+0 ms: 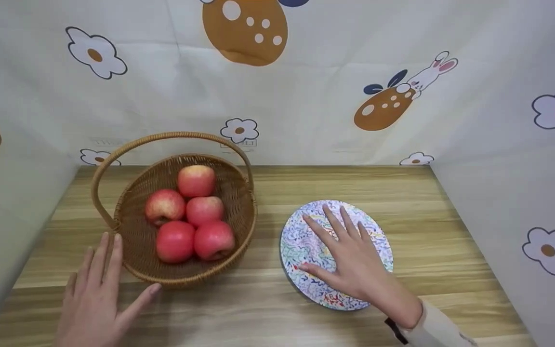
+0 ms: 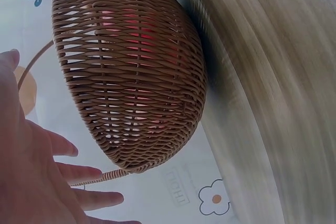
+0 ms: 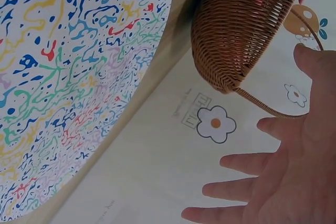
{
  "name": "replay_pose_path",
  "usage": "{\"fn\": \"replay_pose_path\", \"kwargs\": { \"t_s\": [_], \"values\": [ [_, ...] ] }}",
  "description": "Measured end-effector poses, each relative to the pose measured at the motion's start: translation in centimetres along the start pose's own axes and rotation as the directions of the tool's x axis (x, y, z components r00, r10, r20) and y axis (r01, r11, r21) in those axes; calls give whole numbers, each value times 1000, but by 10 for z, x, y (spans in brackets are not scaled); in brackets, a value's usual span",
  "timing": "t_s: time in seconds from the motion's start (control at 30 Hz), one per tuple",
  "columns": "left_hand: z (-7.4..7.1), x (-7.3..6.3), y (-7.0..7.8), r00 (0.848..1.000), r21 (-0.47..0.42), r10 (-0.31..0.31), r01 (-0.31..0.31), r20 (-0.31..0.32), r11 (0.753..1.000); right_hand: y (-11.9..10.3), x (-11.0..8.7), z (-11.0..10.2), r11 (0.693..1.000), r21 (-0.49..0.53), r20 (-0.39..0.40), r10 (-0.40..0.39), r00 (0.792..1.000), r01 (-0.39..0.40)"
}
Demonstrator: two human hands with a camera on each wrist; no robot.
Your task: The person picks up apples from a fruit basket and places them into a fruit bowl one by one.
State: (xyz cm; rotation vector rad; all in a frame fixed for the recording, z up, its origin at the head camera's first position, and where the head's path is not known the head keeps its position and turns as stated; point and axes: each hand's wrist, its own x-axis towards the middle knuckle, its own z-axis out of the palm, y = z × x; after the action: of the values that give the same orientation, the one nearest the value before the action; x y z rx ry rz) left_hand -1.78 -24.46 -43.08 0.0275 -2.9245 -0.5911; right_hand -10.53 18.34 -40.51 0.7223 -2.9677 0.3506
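Note:
Several red apples [image 1: 175,242] lie in a brown wicker basket [image 1: 186,279] with an arched handle [image 1: 176,136], on the left of the table. My left hand [image 1: 95,294] is beside the basket's near left side, fingers straight and thumb spread, holding nothing. In the left wrist view the woven basket wall [image 2: 131,77] stands just past those fingers. To the right lies a round board [image 1: 306,250] with a multicoloured squiggle pattern. Over it my right hand [image 1: 350,260] spreads its straight fingers, and the right wrist view shows a gap between the palm and the board [image 3: 79,77].
The wood-grain table [image 1: 258,313] is bounded at the back and both sides by pale cloth [image 1: 306,86] printed with flowers, rabbits and brown shapes. The basket handle rises close to the back cloth. A dark band [image 1: 396,330] circles the right wrist below the sleeve.

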Motion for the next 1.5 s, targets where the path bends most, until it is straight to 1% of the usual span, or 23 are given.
{"fn": "replay_pose_path", "kwargs": {
  "t_s": [0.2, 0.43, 0.53, 0.67, 0.77, 0.87, 1.0, 1.13, 1.2, 1.27, 1.37, 1.5],
  "values": [
    [-2, 5, 1, 1000, -30, -12, 13, 7, 999, -4, 3, -1, 999, 34, 0, -15, 1000, 15],
    [-2, 8, -2, 999, -117, -30, 32, 15, 993, -9, 8, -1, 995, 82, -14, -65, 998, 66],
    [-1, 10, -4, 999, -176, -44, 43, 0, 984, -12, 12, -1, 991, 94, -35, -97, 995, 100],
    [0, 13, -8, 997, -229, -74, 71, -2, 971, -14, 15, 1, 984, 99, -63, -141, 988, 147],
    [0, 16, -11, 995, -242, -97, 101, 29, 965, -16, 16, 1, 980, 107, -63, -162, 985, 168],
    [0, 19, -12, 993, -264, -111, 117, 36, 957, -18, 19, 0, 977, 113, -59, -176, 983, 182],
    [0, 23, -14, 990, -304, -136, 141, 37, 942, -21, 22, -2, 975, 110, -61, -188, 980, 194],
    [1, 27, -15, 983, -351, -179, 181, 40, 919, -25, 25, -3, 972, 101, -64, -208, 976, 214],
    [2, 28, -15, 981, -378, -190, 185, 23, 907, -26, 26, -4, 969, 96, -73, -223, 972, 229],
    [3, 30, -15, 981, -404, -194, 175, -7, 898, -28, 27, -4, 965, 91, -83, -238, 968, 245],
    [6, 33, -14, 979, -436, -191, 144, -66, 888, -30, 29, -4, 960, 84, -97, -261, 961, 269],
    [9, 38, -13, 971, -476, -179, 85, -156, 875, -32, 33, -4, 951, 83, -110, -287, 952, 297]
  ]
}}
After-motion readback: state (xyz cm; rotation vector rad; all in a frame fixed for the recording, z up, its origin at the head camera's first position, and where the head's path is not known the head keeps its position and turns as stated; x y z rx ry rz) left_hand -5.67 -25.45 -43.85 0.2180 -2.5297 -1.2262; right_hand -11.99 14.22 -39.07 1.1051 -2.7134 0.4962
